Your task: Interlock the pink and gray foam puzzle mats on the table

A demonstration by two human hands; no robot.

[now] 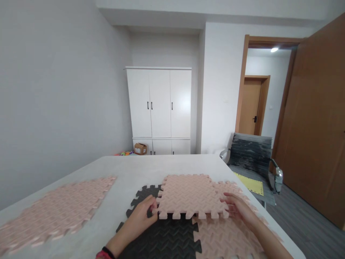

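Observation:
A pink foam puzzle mat tile (188,194) with toothed edges lies over, or is held just above, a black foam tile (164,237) and another pink tile (223,233). Thumb and fingers of my left hand (145,212) pinch its left edge. At its right edge is my right hand (237,207), fingers spread and touching or very near the teeth; whether they press on it is unclear. The black and pink tiles below meet along a toothed seam in front of me.
More pink foam matting (61,205) lies on the left of the white table (134,165). Behind are a white cabinet (161,104) and a cardboard box (140,148). An office chair (250,154) with a yellow tile (249,183) stands right, near an open wooden door (318,118).

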